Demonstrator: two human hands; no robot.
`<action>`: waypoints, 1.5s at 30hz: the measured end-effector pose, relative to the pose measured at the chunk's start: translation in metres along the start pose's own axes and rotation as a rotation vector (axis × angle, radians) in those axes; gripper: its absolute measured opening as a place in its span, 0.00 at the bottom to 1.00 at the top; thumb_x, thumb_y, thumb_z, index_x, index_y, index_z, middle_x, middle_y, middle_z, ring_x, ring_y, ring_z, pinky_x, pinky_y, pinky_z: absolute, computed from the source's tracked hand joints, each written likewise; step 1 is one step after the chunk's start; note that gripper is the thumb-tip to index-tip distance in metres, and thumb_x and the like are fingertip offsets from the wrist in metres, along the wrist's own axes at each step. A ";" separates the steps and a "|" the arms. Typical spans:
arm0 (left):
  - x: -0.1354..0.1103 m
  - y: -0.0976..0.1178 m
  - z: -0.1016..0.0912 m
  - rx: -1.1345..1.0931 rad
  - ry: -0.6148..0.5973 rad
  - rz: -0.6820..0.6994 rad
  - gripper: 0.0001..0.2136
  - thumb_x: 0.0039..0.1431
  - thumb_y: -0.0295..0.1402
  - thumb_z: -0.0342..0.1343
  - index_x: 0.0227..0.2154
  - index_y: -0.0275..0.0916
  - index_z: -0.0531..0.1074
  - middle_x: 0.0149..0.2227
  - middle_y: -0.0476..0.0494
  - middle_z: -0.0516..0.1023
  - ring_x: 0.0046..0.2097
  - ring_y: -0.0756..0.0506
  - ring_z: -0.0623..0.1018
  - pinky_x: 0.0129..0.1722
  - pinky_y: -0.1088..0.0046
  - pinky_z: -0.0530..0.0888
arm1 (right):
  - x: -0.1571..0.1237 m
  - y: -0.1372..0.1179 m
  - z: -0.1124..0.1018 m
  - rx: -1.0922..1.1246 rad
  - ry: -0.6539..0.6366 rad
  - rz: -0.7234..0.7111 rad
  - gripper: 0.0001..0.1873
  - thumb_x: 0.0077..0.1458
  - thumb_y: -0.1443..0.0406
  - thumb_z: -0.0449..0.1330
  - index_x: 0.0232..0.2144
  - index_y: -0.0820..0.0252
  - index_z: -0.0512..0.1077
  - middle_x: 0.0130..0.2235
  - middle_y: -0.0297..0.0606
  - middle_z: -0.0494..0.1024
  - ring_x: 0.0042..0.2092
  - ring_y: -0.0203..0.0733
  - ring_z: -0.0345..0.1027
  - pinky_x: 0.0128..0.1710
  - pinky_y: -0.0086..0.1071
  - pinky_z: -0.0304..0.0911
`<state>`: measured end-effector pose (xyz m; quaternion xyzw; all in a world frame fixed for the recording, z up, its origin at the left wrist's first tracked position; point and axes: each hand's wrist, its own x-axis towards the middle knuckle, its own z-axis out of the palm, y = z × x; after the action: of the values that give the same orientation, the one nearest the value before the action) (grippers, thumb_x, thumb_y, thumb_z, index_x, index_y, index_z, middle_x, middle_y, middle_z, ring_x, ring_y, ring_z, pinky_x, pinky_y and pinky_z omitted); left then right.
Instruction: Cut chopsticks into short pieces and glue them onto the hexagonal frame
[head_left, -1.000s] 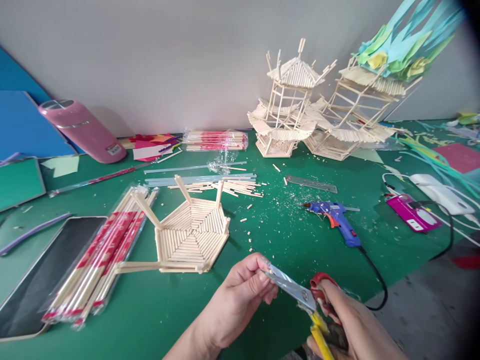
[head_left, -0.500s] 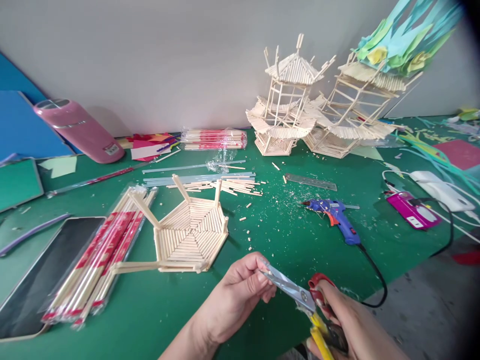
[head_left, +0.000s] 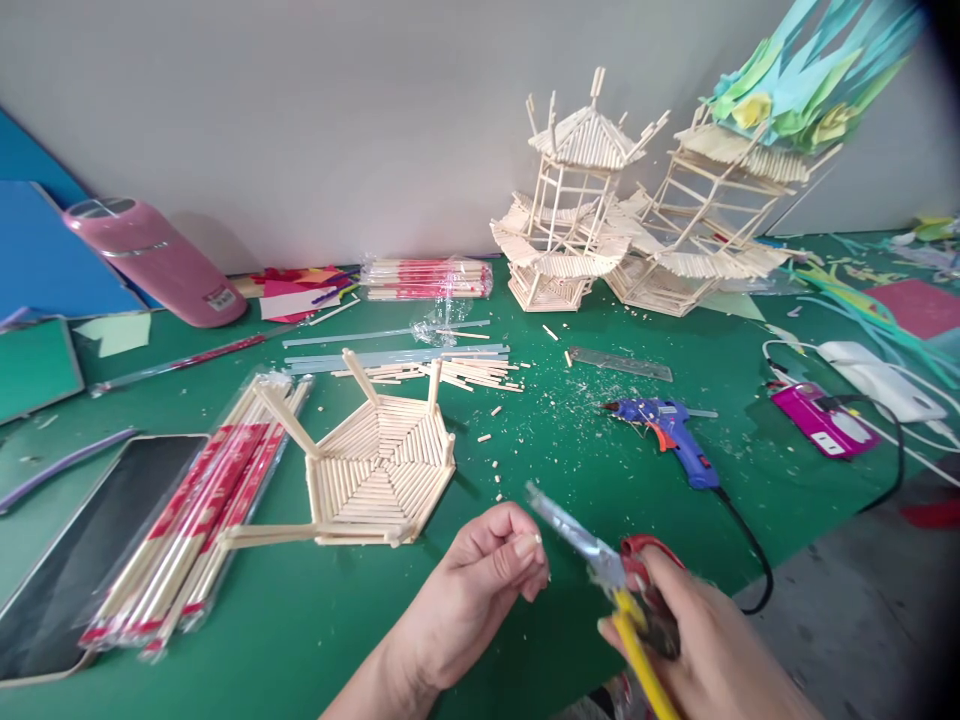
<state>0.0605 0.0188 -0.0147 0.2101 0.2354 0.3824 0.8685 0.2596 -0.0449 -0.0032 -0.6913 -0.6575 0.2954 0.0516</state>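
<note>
My right hand (head_left: 712,650) is closed round the red and yellow handles of a pair of scissors (head_left: 592,555), low at the right. The blurred blades point up and left, a little apart from my left hand (head_left: 487,570). That hand's fingers are pinched together beside the blade tips; whatever they pinch is too small to see. Just beyond my left hand a hexagonal roof panel of wooden sticks (head_left: 379,465) lies flat on the green table (head_left: 300,620), with three sticks poking up from its corners.
Wrapped chopstick packs (head_left: 202,520) lie left over a dark tablet (head_left: 82,560). Loose cut sticks (head_left: 465,372), a clear ruler (head_left: 621,364), a blue glue gun (head_left: 675,440) with its black cord, stick pagodas (head_left: 577,200), a pink bottle (head_left: 154,262), a magenta device (head_left: 823,422).
The scissors have pulled away from my left hand and swung up, so the blades no longer sit between its fingers. My left hand stays pinched in place.
</note>
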 end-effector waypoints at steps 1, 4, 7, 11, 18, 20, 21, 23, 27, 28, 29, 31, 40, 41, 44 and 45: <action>0.000 0.000 0.000 0.001 -0.002 0.007 0.07 0.53 0.31 0.57 0.23 0.35 0.68 0.20 0.51 0.63 0.25 0.52 0.64 0.30 0.73 0.59 | 0.003 0.002 0.000 0.001 0.018 0.031 0.11 0.50 0.56 0.54 0.32 0.53 0.57 0.26 0.35 0.73 0.28 0.45 0.70 0.24 0.32 0.63; 0.001 0.000 0.000 0.001 0.025 0.012 0.07 0.55 0.30 0.56 0.23 0.36 0.68 0.19 0.53 0.61 0.24 0.52 0.63 0.30 0.72 0.59 | 0.012 0.007 -0.002 -0.036 0.099 0.106 0.09 0.50 0.57 0.53 0.31 0.52 0.57 0.26 0.32 0.72 0.29 0.45 0.69 0.24 0.33 0.61; 0.000 0.001 0.000 0.073 0.093 0.009 0.08 0.54 0.31 0.56 0.23 0.36 0.68 0.19 0.53 0.61 0.24 0.52 0.62 0.29 0.74 0.59 | 0.018 0.009 -0.004 -0.097 0.163 0.132 0.08 0.49 0.57 0.52 0.31 0.51 0.58 0.27 0.32 0.72 0.28 0.46 0.69 0.23 0.33 0.59; -0.005 0.005 0.000 0.460 0.256 0.068 0.09 0.53 0.35 0.58 0.22 0.36 0.69 0.19 0.52 0.64 0.24 0.52 0.61 0.26 0.76 0.58 | 0.022 0.007 -0.007 -0.096 0.214 0.107 0.10 0.49 0.56 0.53 0.32 0.52 0.59 0.27 0.32 0.72 0.28 0.45 0.69 0.23 0.32 0.59; -0.011 0.008 -0.004 1.234 0.292 0.437 0.05 0.54 0.27 0.54 0.26 0.38 0.73 0.22 0.48 0.70 0.25 0.49 0.68 0.26 0.75 0.64 | 0.024 0.005 -0.004 -0.095 0.228 0.100 0.15 0.49 0.48 0.50 0.27 0.51 0.57 0.23 0.29 0.70 0.24 0.44 0.67 0.20 0.31 0.57; -0.012 0.006 -0.008 1.387 0.286 0.519 0.05 0.55 0.26 0.53 0.27 0.38 0.73 0.22 0.47 0.70 0.25 0.48 0.68 0.26 0.74 0.64 | 0.024 0.006 -0.003 -0.110 0.240 0.100 0.14 0.49 0.49 0.51 0.27 0.50 0.58 0.23 0.29 0.71 0.25 0.44 0.68 0.20 0.31 0.57; -0.013 0.005 -0.010 1.466 0.283 0.547 0.05 0.55 0.26 0.52 0.27 0.38 0.73 0.22 0.46 0.71 0.25 0.48 0.68 0.27 0.73 0.65 | 0.024 0.008 -0.003 -0.120 0.241 0.099 0.13 0.49 0.50 0.51 0.28 0.50 0.58 0.23 0.29 0.71 0.25 0.45 0.68 0.20 0.31 0.57; -0.016 0.002 -0.016 1.629 0.273 0.562 0.06 0.56 0.25 0.51 0.28 0.37 0.72 0.23 0.44 0.72 0.26 0.46 0.69 0.29 0.70 0.65 | 0.024 0.010 -0.002 -0.149 0.226 0.098 0.11 0.48 0.52 0.52 0.29 0.50 0.59 0.23 0.29 0.71 0.26 0.45 0.69 0.20 0.31 0.57; -0.023 -0.005 -0.027 1.881 0.262 0.523 0.09 0.58 0.24 0.47 0.28 0.36 0.71 0.25 0.41 0.73 0.28 0.44 0.71 0.31 0.68 0.66 | 0.024 0.012 -0.001 -0.221 0.192 0.085 0.11 0.48 0.53 0.53 0.30 0.51 0.58 0.25 0.30 0.72 0.25 0.45 0.70 0.20 0.31 0.58; -0.023 -0.007 -0.028 1.918 0.265 0.516 0.09 0.58 0.23 0.46 0.28 0.36 0.71 0.25 0.41 0.73 0.28 0.44 0.71 0.31 0.68 0.65 | 0.024 0.012 -0.001 -0.235 0.203 0.082 0.12 0.49 0.52 0.52 0.31 0.51 0.58 0.25 0.31 0.72 0.25 0.46 0.69 0.20 0.32 0.59; -0.023 -0.007 -0.028 1.947 0.273 0.508 0.09 0.58 0.23 0.46 0.28 0.36 0.70 0.25 0.41 0.73 0.28 0.44 0.71 0.31 0.68 0.65 | 0.023 0.012 0.000 -0.246 0.218 0.078 0.13 0.50 0.51 0.51 0.31 0.51 0.58 0.25 0.31 0.73 0.25 0.46 0.69 0.20 0.33 0.59; -0.020 -0.008 -0.027 1.985 0.295 0.489 0.10 0.59 0.23 0.45 0.27 0.36 0.70 0.24 0.42 0.71 0.27 0.44 0.70 0.30 0.69 0.65 | 0.023 0.011 0.002 -0.256 0.246 0.067 0.13 0.50 0.51 0.50 0.31 0.51 0.58 0.26 0.32 0.73 0.25 0.46 0.69 0.20 0.33 0.59; 0.005 -0.006 -0.022 1.998 0.399 0.474 0.11 0.57 0.23 0.46 0.22 0.39 0.68 0.21 0.46 0.66 0.24 0.46 0.65 0.25 0.71 0.58 | 0.023 0.012 0.004 -0.278 0.297 0.029 0.14 0.49 0.56 0.50 0.37 0.54 0.63 0.28 0.37 0.76 0.26 0.47 0.70 0.20 0.33 0.60; 0.007 -0.006 -0.022 2.001 0.401 0.471 0.11 0.57 0.23 0.46 0.22 0.39 0.68 0.21 0.46 0.66 0.24 0.46 0.65 0.25 0.71 0.58 | 0.023 0.013 0.004 -0.283 0.296 0.026 0.14 0.49 0.55 0.50 0.37 0.54 0.63 0.28 0.38 0.76 0.26 0.48 0.71 0.20 0.33 0.60; 0.009 -0.005 -0.022 2.011 0.414 0.455 0.12 0.57 0.24 0.46 0.22 0.39 0.68 0.21 0.46 0.66 0.23 0.46 0.66 0.25 0.71 0.58 | 0.023 0.013 0.004 -0.291 0.290 0.035 0.15 0.49 0.54 0.50 0.38 0.55 0.62 0.28 0.38 0.76 0.27 0.49 0.71 0.20 0.33 0.60; 0.010 -0.005 -0.021 2.013 0.417 0.446 0.11 0.58 0.24 0.46 0.23 0.39 0.69 0.21 0.45 0.66 0.24 0.46 0.66 0.24 0.71 0.58 | 0.023 0.013 0.004 -0.289 0.285 0.038 0.16 0.49 0.54 0.50 0.38 0.55 0.62 0.28 0.38 0.77 0.27 0.49 0.71 0.20 0.33 0.60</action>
<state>0.0570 0.0274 -0.0368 0.8034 0.5452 0.1902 0.1452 0.2685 -0.0267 -0.0204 -0.7384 -0.6660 0.0982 0.0389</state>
